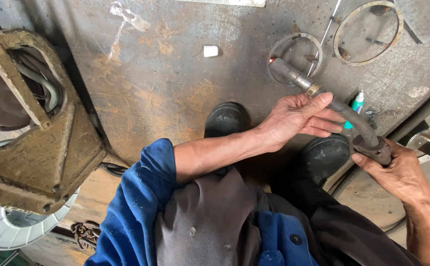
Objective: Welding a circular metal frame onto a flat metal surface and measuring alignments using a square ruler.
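Here, both hands hold a welding torch [340, 111] over a rusty steel bench [175, 83]. The left hand [296, 118] reaches across the body and grips the torch's curved neck near the brass collar, thumb laid along the top, fingers [331, 123] wrapped round the neck from below, clamped on it. The right hand [397, 170] holds the torch's handle end at the lower right, thumb pressed on the dark block where the neck meets the handle; its fingers curl under and are closed on it.

The torch slants from lower right to upper left. Its grey nozzle [286, 71] points up and left, and its tip lies inside a small metal ring [294, 56] that rests flat on the bench. A faint red glow shows at the tip. A larger rusty ring [369, 32] lies just beside it, to the upper right, with a thin wire rod [329, 24] between the two. A green and white marker [355, 106] lies on the bench behind the torch neck, partly hidden by it.

A small white block [210, 50] lies well apart on the bench, to the left of the rings. At far left stands a brown wire feeder frame [32, 133] with grey cables inside, above a white spool [13, 224]. Two black boots [225, 118] show below the arms, and the blue sleeve [141, 197] covers the left upper arm.
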